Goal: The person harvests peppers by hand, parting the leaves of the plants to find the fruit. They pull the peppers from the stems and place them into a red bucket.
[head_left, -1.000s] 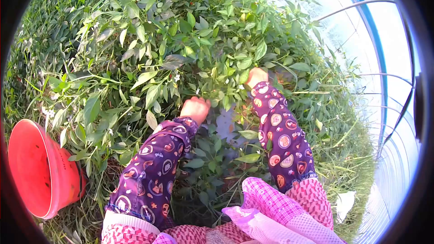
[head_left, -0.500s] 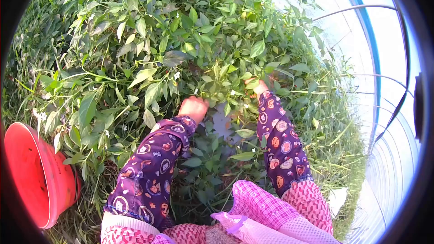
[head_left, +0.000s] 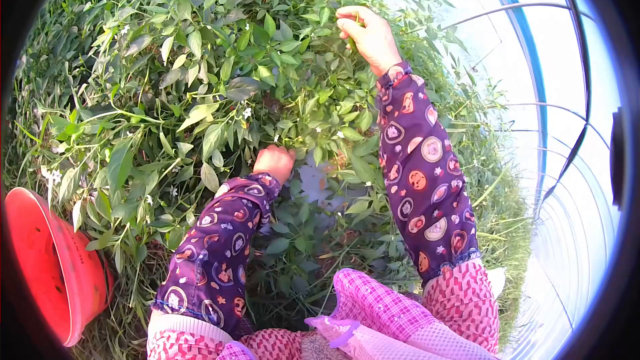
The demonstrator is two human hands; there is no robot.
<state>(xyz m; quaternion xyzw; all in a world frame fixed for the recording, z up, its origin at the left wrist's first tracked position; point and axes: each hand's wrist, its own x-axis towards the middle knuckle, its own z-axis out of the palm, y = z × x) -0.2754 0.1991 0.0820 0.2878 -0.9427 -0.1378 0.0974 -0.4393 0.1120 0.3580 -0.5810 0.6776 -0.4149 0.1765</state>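
Dense green plants [head_left: 213,117] with small white flowers fill the middle of the head view. My left hand [head_left: 274,163] is low among the leaves at the centre, its fingers curled; what they hold, if anything, is hidden by the foliage. Raised above the leaves at the upper right of centre, my right hand [head_left: 368,37] has its fingers bent round a small green pepper [head_left: 354,32], which shows between thumb and fingers. Purple patterned sleeves cover both forearms.
A red bucket [head_left: 50,267] lies tilted in the grass at the left. Pink checked cloth [head_left: 387,307] hangs at the bottom near my body. A greenhouse wall with a blue hoop [head_left: 533,73] curves along the right side.
My right hand has risen out of the foliage, up and slightly left, and the pepper now shows in it. My left hand stays low among the leaves. The view has shifted slightly.
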